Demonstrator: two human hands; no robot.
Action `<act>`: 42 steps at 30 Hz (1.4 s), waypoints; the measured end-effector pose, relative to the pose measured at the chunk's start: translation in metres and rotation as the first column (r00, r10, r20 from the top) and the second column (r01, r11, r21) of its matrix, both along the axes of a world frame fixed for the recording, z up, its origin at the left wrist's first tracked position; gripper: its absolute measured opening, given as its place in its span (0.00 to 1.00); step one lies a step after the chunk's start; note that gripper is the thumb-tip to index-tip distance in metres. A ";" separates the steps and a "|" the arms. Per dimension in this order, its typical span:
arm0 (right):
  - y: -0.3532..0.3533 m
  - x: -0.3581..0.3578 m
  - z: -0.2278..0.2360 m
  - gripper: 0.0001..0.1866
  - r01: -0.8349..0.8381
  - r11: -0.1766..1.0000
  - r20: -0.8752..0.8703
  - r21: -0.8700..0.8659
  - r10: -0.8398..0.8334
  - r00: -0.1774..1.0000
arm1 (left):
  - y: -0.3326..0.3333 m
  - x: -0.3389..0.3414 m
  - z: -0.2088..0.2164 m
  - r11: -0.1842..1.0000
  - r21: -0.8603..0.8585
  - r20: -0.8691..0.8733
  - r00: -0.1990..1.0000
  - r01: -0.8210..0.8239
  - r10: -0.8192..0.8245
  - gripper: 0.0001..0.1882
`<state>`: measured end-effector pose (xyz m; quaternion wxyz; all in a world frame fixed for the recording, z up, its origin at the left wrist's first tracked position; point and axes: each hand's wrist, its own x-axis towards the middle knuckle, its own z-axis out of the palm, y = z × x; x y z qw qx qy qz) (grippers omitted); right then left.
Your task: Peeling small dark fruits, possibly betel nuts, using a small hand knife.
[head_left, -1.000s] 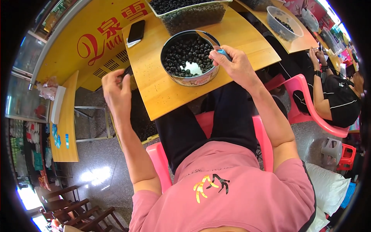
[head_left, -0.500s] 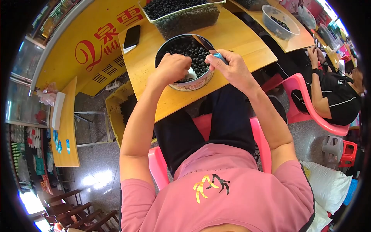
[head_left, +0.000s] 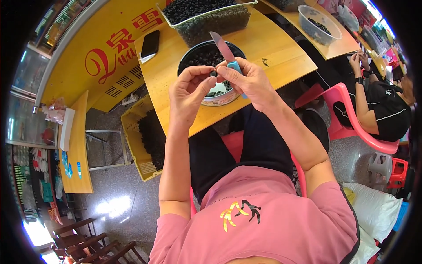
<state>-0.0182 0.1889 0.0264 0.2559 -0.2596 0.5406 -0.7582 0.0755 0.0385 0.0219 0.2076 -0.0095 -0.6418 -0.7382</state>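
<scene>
My left hand (head_left: 188,90) pinches a small dark round piece (head_left: 213,74) between thumb and fingertips, over the near part of a round tub. In my right hand (head_left: 251,81) is a small knife (head_left: 223,46) with a blue handle, its blade pointing up and away. The right thumb is beside the piece, and the fingertips of both hands nearly meet. Below them the round tub (head_left: 220,100) stands on the wooden table (head_left: 281,55), with many similar dark pieces (head_left: 206,57) inside. My hands hide part of its contents.
Behind the tub stands a clear bin (head_left: 211,31) heaped with dark pieces. A black phone (head_left: 150,43) lies to its left. A yellow crate (head_left: 145,174) with dark material is on the floor at left. At right, a person sits by a pink chair (head_left: 351,112); a clear bowl (head_left: 323,37) is nearby.
My left hand has come up out of the tub with a dark piece and moved toward the knife. The right hand has shifted slightly left and nearer, the knife's blade turning more upright.
</scene>
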 end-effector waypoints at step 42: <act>0.000 0.006 0.008 0.07 0.349 0.930 -0.913 0.118 -0.037 0.407 | 0.003 0.003 -0.022 0.951 0.305 -0.055 0.998 0.056 -0.041 0.10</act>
